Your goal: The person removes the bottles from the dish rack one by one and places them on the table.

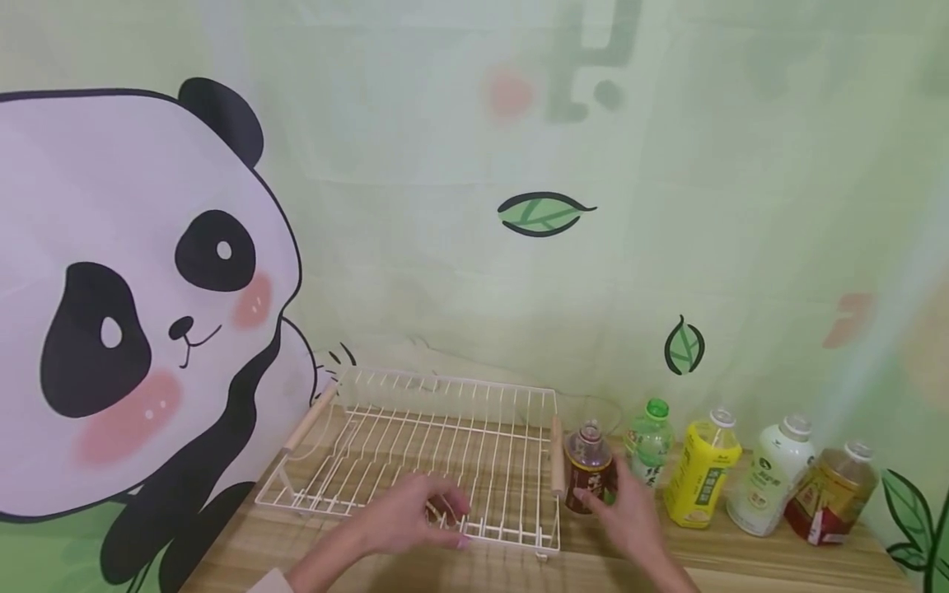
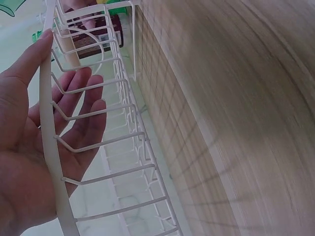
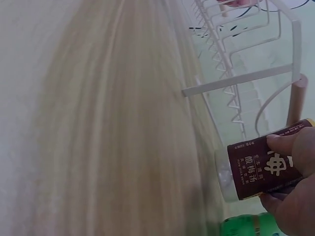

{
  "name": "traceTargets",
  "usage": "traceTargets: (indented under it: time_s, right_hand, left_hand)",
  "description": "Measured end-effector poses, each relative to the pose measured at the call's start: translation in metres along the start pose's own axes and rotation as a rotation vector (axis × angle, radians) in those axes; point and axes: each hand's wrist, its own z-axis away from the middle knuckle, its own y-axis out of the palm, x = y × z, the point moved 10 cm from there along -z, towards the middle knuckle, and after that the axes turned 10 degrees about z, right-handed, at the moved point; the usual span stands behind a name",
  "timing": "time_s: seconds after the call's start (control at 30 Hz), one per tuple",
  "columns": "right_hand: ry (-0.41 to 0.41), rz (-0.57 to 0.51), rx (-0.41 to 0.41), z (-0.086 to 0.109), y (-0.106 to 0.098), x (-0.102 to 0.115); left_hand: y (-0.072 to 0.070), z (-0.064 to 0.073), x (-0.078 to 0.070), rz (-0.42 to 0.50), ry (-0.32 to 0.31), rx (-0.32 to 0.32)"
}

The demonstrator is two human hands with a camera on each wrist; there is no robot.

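My right hand [image 1: 628, 512] grips a plum juice bottle [image 1: 588, 469] with a dark brown label, thumb on one side and fingers round the other. The right wrist view shows the bottle [image 3: 256, 167] lying across the picture, its clear base past the label. In the head view it is upright beside the right wooden handle [image 1: 558, 455] of a white wire dish rack [image 1: 445, 428]. My left hand [image 1: 411, 515] is at the rack's front edge with loosely bent fingers. Seen from the left wrist, its thumb [image 2: 37, 54] overlaps the rim and its fingers show behind the wires.
Right of the plum juice bottle stand a green bottle [image 1: 650, 445], a yellow bottle [image 1: 700, 478], a white bottle [image 1: 771, 482] and a red-brown bottle [image 1: 830, 498]. All are on a wooden table [image 1: 741, 556]. A printed panda cloth [image 1: 415, 206] hangs behind.
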Motion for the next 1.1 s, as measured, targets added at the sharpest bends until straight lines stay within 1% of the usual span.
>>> traceTargets:
  time_s: [0.13,0.3,0.37,0.5,0.6,0.67,0.73,0.83,0.93,0.97,1.0,1.07,1.1]
  right_hand:
    - [-0.002,0.002,-0.004,0.003,0.004,-0.005]
    - [-0.011,0.029,-0.004,0.005,0.006,-0.006]
    - [-0.016,0.055,0.001,0.004,0.006,-0.006]
    - [-0.013,0.129,0.015,0.004,0.004,-0.009]
    - [-0.011,0.17,0.04,0.008,0.001,-0.012]
    - [-0.011,0.181,0.073,0.014,-0.001,-0.015]
    - [-0.002,0.183,0.125,0.021,-0.003,-0.019]
    - [0.027,0.18,0.244,0.032,-0.004,-0.023]
    - [0.037,0.173,0.379,0.041,-0.008,-0.016]
    - [0.017,0.165,0.423,0.044,-0.011,-0.011]
    - [-0.019,0.157,0.459,0.047,-0.016,-0.003]
    - [-0.125,0.159,0.524,0.052,-0.028,0.015]
    - [-0.194,0.169,0.545,0.055,-0.036,0.026]
  left_hand:
    - [0.003,0.001,0.0,0.002,-0.014,0.003]
    - [0.005,0.002,-0.001,0.006,-0.03,0.002]
    - [0.005,0.003,-0.001,0.009,-0.032,0.0]
    - [0.006,-0.001,-0.003,-0.001,-0.023,0.003]
    - [0.008,-0.005,-0.004,0.001,-0.01,0.006]
    - [0.011,-0.008,-0.004,0.008,-0.004,0.009]
    - [0.013,-0.011,-0.005,0.016,-0.002,0.013]
    - [0.014,-0.013,-0.005,0.015,-0.002,0.018]
    - [0.011,-0.012,-0.005,0.014,-0.006,0.02]
    - [0.009,-0.012,-0.006,0.016,-0.006,0.021]
    - [0.007,-0.011,-0.007,0.022,-0.007,0.027]
    - [0.004,-0.01,-0.009,0.025,-0.006,0.045]
    - [0.003,-0.009,-0.009,0.018,-0.008,0.056]
